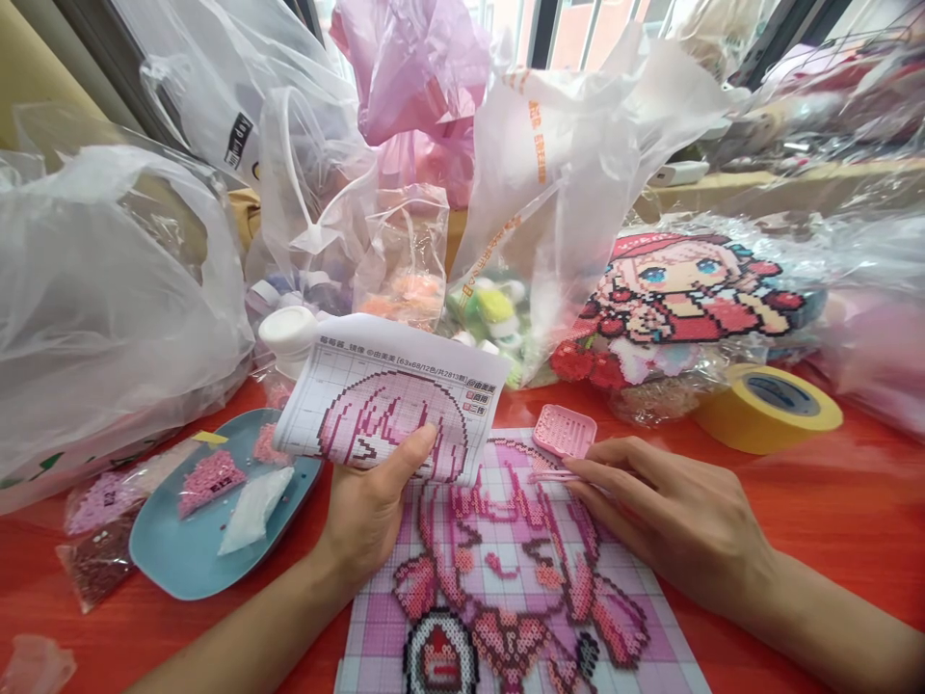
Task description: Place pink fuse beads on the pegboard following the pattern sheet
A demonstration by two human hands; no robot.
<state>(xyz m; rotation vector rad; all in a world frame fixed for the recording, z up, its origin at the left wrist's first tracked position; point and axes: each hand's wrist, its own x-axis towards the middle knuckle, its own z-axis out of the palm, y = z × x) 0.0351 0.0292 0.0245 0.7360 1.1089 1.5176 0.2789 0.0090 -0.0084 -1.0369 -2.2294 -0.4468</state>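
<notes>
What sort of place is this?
Probably a craft corner by a window: a bead picture lies on the red table, a blue plate holds bead packets, and the left hand grips a printed pattern.

Window [578, 29]: daylight enters from ahead of me, the panes nearly washed out.
Plastic bags [556, 164]: light glows through them, with white glints along the creases.
Red tabletop [824, 511]: vividly lit, a hazy sheen towards the right.
My right hand [672, 511]: softly shaded, skin detail a little smeared.
Printed sheet [405, 352]: heading clear enough for me to read.
Edges: wide-angle stretching, the far right blurred.
</notes>
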